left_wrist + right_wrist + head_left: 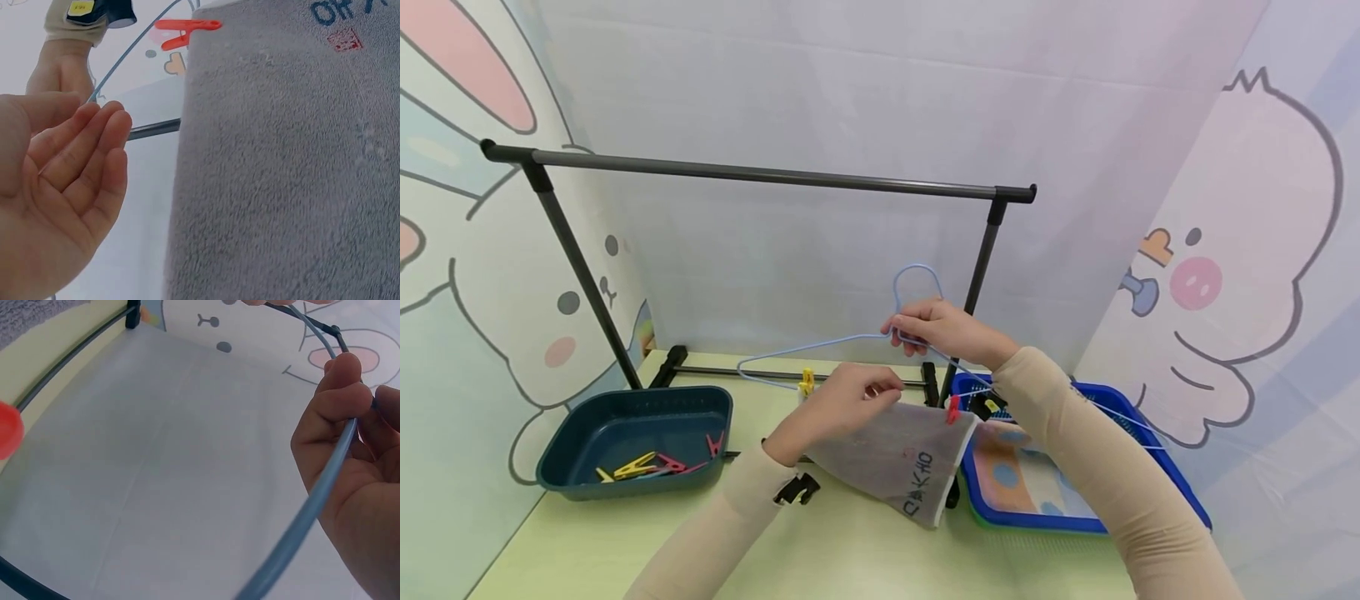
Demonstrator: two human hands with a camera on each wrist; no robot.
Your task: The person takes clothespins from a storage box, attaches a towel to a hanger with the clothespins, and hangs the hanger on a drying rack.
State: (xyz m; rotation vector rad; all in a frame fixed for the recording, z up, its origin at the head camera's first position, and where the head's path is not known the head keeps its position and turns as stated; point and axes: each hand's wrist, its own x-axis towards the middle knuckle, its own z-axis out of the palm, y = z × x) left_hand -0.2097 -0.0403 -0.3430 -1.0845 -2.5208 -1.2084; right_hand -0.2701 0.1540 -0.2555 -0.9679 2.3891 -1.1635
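Note:
A blue wire hanger (820, 342) is held up at its neck by my right hand (951, 329), whose fingers curl round the wire, as the right wrist view (344, 437) also shows. From its lower bar hangs a grey towel (880, 450) with dark lettering, fastened by a yellow clothespin (807, 382) on the left and a red clothespin (952, 409) on the right. My left hand (850, 400) is in front of the towel's top edge, fingers loosely bent. In the left wrist view, nothing shows in its palm (69, 181), beside the towel (287, 156).
A black clothes rack (760, 173) stands behind the hands, its bar above the hanger. On the left is a dark teal basin (632, 400) with several clothespins (638, 465). To the right, a blue basket (1037, 522) contains patterned cloth (1011, 467) and another hanger (1123, 417).

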